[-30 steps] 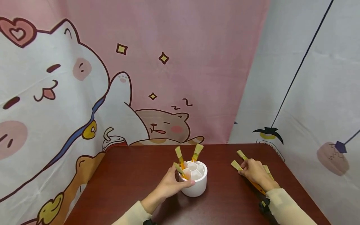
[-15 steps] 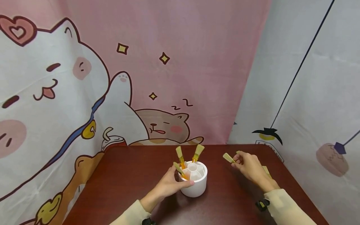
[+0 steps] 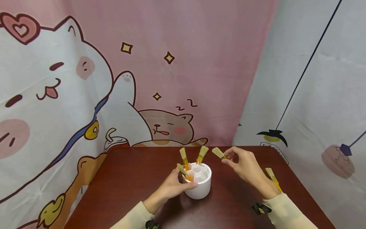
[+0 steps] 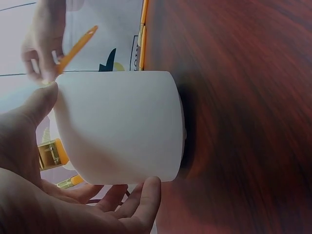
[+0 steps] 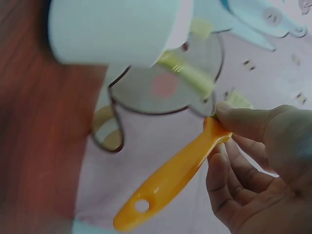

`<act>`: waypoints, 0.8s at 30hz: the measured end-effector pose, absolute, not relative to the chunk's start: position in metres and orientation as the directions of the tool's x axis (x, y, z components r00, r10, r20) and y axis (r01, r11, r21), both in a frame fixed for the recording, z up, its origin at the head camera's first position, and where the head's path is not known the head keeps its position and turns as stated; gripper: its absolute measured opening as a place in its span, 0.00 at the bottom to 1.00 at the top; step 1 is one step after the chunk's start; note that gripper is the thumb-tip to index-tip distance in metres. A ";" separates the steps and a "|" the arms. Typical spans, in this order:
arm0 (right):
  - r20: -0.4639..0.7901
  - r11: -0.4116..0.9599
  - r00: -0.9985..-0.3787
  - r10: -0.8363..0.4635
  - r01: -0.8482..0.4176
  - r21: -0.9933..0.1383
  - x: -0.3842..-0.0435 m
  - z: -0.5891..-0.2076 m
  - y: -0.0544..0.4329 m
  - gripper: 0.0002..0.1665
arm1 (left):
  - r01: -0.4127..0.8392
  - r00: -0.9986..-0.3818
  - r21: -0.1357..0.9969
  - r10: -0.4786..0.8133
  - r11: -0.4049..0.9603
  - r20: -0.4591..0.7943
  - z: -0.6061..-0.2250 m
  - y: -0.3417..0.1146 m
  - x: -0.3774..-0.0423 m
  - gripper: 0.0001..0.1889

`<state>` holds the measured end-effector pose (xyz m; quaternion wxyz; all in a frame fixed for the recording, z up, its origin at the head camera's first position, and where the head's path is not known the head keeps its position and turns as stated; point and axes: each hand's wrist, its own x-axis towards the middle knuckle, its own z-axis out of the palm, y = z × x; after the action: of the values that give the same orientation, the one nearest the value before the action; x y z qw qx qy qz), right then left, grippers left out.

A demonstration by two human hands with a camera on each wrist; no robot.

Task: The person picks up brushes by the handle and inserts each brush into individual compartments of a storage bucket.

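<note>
My left hand [image 3: 171, 187] grips the near left side of a white round holder [image 3: 200, 190], thumb in front. The holder stands upright on the table, divided into compartments around a central ring. Three paintbrushes stand in it bristles up: a left front brush [image 3: 182, 169], a left back brush [image 3: 183, 154] and a back brush [image 3: 202, 153]. To the right of the holder, my right hand [image 3: 243, 163] pinches another paintbrush [image 3: 219, 153] near its ferrule, above the table. Its orange handle [image 5: 170, 170] points down in the right wrist view.
Another paintbrush [image 3: 271, 176] lies on the dark red table [image 3: 137, 171] at right, partly behind my right forearm. Two orange handles [image 4: 142, 46] show along the table in the left wrist view. A cartoon-print cloth [image 3: 217, 79] hangs behind the table.
My right hand has lifted a paintbrush from the table's right side and carried it left, closer to the holder. My left hand keeps its grip on the holder.
</note>
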<state>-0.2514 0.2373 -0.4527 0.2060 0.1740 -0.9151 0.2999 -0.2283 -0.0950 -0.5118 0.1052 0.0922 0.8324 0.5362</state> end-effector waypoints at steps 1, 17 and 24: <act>0.501 0.751 -0.843 -0.196 -0.458 -0.476 -0.249 -0.449 0.233 0.13 | 0.040 -0.961 0.914 0.266 0.405 -0.076 -0.511 -0.095 -0.228 0.53; 0.661 0.603 -0.715 -0.228 -0.637 -0.481 -0.219 -0.417 0.190 0.18 | 0.043 -0.958 0.921 0.279 0.388 -0.073 -0.511 -0.095 -0.227 0.53; 0.699 0.521 -0.684 -0.209 -0.683 -0.512 -0.213 -0.412 0.181 0.19 | 0.035 -0.958 0.916 0.274 0.401 -0.083 -0.511 -0.095 -0.229 0.52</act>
<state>-0.2129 0.1810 -0.4119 0.2907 0.2714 -0.8221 0.4074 -0.2293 -0.0946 -0.5107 0.1104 0.0932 0.8295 0.5395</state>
